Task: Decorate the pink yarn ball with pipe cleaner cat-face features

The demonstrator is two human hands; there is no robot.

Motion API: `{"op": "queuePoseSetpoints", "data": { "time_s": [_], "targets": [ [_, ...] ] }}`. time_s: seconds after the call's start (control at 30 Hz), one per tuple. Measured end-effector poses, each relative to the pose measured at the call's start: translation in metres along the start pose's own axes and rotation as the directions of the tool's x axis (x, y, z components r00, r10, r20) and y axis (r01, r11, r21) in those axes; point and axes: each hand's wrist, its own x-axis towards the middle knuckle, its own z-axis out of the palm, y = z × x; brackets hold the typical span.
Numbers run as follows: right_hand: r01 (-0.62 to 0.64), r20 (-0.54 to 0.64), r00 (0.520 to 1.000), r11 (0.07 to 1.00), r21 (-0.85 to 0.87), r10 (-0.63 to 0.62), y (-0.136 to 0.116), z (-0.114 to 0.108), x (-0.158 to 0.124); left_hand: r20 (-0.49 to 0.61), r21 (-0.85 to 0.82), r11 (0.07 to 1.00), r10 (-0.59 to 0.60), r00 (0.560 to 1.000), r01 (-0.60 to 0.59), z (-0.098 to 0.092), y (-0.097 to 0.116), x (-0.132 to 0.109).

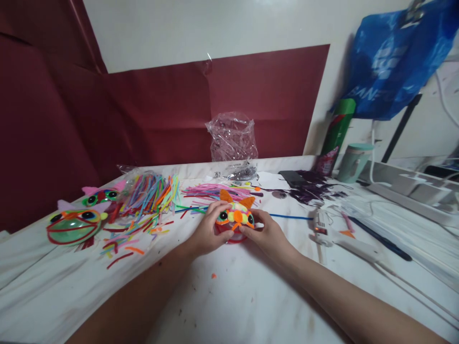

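Observation:
Between my two hands is a small animal-face craft (238, 216) with orange ears, dark eyes, yellow and orange pompoms and a red lower rim. My left hand (211, 228) grips its left side, thumb at the lower front. On the opposite side my right hand (264, 230) holds it with thumb and fingers. The craft's back and underside are hidden. Behind it lie a bundle of pink pipe cleaners (211, 190) and a long blue pipe cleaner (290, 216).
Finished-looking animal crafts (73, 230) sit at the left beside a bag of colourful pipe cleaners (150, 193) and scattered cut pieces. A glue gun (344, 239) with its cord lies at right. Behind stand a green spray can (337, 134), a cup (355, 162) and a power strip (412, 193).

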Motion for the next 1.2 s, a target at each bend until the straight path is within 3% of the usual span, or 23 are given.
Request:
{"op": "queuePoseSetpoints", "data": {
  "time_s": [0.2,0.43,0.8,1.2],
  "targets": [
    [0.006,-0.018,1.000,1.000,-0.010,-0.006,0.002,0.000,0.000,-0.012,-0.037,0.999,0.018,1.000,-0.019,0.001,0.000,0.000],
    [0.036,-0.028,0.999,0.999,-0.034,-0.037,-0.003,0.001,-0.001,-0.207,-0.007,0.991,-0.136,0.969,0.137,0.015,0.013,0.005],
    [-0.053,0.007,0.999,0.999,-0.003,0.053,-0.016,-0.007,0.001,-0.213,-0.063,0.982,-0.187,0.959,0.177,0.011,0.012,0.005],
    [0.086,-0.017,0.996,0.995,-0.050,-0.087,-0.001,0.000,0.000,-0.216,-0.034,0.986,-0.166,0.962,0.162,0.013,0.010,0.004]
  ]
}}
